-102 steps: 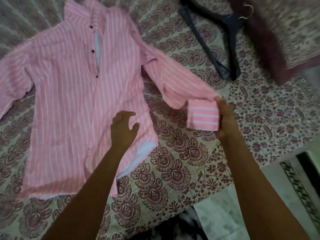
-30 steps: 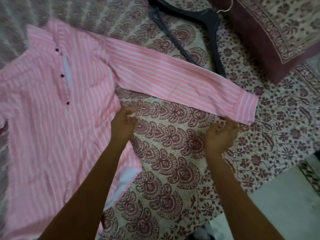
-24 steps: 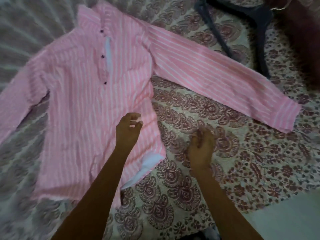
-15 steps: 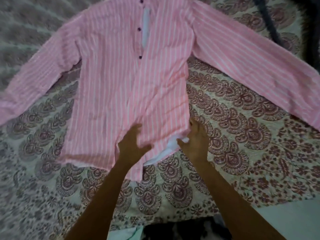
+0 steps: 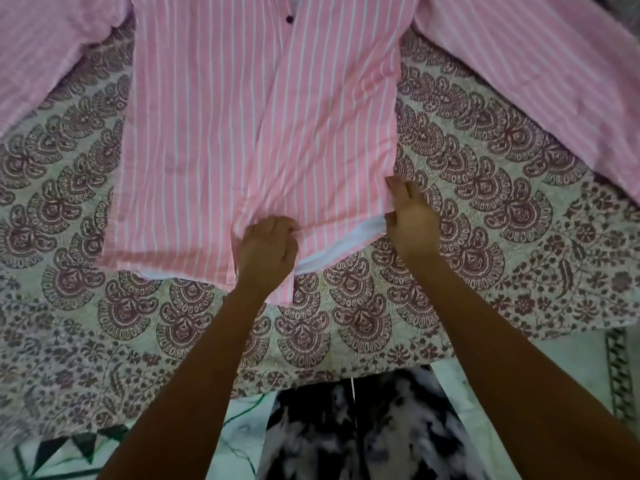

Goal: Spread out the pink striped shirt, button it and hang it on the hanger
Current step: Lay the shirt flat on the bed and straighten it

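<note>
The pink striped shirt [image 5: 214, 126] lies front up on the bed, both sleeves stretched out to the sides and running off the frame. One dark button shows near the top of the placket. My left hand [image 5: 266, 249] grips the front panel's lower edge near the middle of the hem. My right hand [image 5: 410, 220] pinches the hem's right corner, where the white inner side of the fabric [image 5: 349, 242] shows. The hanger is out of view.
A patterned bedspread [image 5: 485, 209] in cream and maroon covers the bed under the shirt. Its near edge [image 5: 311, 379] runs across the lower part of the frame. Below it are a pale floor and my black-and-white clothing [image 5: 363, 431].
My right hand let go of the stretched-out right sleeve and came to the hem. Both hands now hold the shirt's bottom edge. The view has dropped, so the hanger has left the frame.
</note>
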Motion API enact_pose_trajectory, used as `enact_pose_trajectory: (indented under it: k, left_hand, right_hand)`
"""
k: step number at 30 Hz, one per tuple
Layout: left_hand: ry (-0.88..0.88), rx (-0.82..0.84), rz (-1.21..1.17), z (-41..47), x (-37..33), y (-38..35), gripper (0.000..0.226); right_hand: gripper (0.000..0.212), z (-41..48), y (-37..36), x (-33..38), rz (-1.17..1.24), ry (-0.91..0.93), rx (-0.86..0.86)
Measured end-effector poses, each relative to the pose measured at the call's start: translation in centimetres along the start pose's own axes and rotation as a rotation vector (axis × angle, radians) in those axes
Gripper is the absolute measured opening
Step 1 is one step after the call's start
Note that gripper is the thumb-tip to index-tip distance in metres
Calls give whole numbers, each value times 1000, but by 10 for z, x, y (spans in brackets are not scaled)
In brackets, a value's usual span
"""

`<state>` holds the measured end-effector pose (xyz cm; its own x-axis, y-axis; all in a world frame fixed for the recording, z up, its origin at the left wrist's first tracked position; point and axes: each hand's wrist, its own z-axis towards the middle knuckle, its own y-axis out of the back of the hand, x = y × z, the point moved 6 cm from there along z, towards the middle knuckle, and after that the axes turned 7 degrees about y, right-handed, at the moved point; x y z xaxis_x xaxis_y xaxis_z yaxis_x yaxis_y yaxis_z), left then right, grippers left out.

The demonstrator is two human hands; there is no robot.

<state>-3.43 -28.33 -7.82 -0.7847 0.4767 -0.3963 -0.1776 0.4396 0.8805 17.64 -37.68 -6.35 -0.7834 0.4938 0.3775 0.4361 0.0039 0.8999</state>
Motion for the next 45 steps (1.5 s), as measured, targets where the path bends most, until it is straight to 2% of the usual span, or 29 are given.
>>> enact_pose_trajectory:
  k: [4, 6, 8, 10, 12, 15, 19, 23, 25, 27, 29, 31, 35, 38, 41, 45]
  left_hand:
    - [-188, 85, 220, -16, 3, -6, 56]
    - [-188, 76, 257, -21, 5, -5, 57]
    - [-161, 68, 219, -23, 4, -4, 57]
    - [-96, 37, 145, -27, 4, 3, 57]
    - [-65, -35, 64, -31, 6, 17, 47]
    - [-117, -110, 28, -43, 8, 34, 32]
    - [-224, -112, 119, -64, 11, 38, 19]
    - [-358, 36, 167, -77, -5, 15, 37]
    - [-312, 84, 188, -75, -5, 4, 42]
    - [-140, 118, 204, -70, 9, -2, 48]
    - [-48, 118, 162, -69, 19, -2, 40]
    - [-54, 72, 92, -71, 21, 3, 28]
    - [-192, 109, 55, -80, 18, -2, 24]
    - [-142, 235, 27, -79, 26, -11, 31]
    - [-124, 405, 24, -73, 23, -11, 41]
    - [-54, 517, -63, -52, 22, 6, 49]
  right_hand:
    - [52, -14, 9, 1, -153, 145, -146]
    - [40, -27, 5, 2, -213, 244, -182]
    - [34, -45, -9, -5, -218, 294, -133]
    - [39, -65, -22, -12, -209, 268, -67]
    - [44, -78, -23, -16, -212, 215, -92]
    - [46, -84, -16, -15, -249, 180, -177]
    - [49, -93, -14, -28, -250, 124, -164]
    - [48, -95, -9, -43, -251, 22, -157]
    - [44, -93, -5, -48, -251, -28, -155]
    - [42, -88, -4, -45, -307, 16, -157]
    - [38, -83, -3, -36, -372, 137, -178]
    - [31, -84, -4, -35, -392, 183, -177]
    - [19, -97, -8, -49, -394, 1, -117]
    - [21, -91, -14, -43, -379, -36, 18]
    - [30, -88, -14, -38, -407, -62, 191]
    - [46, -91, -6, -26, -398, -28, 283]
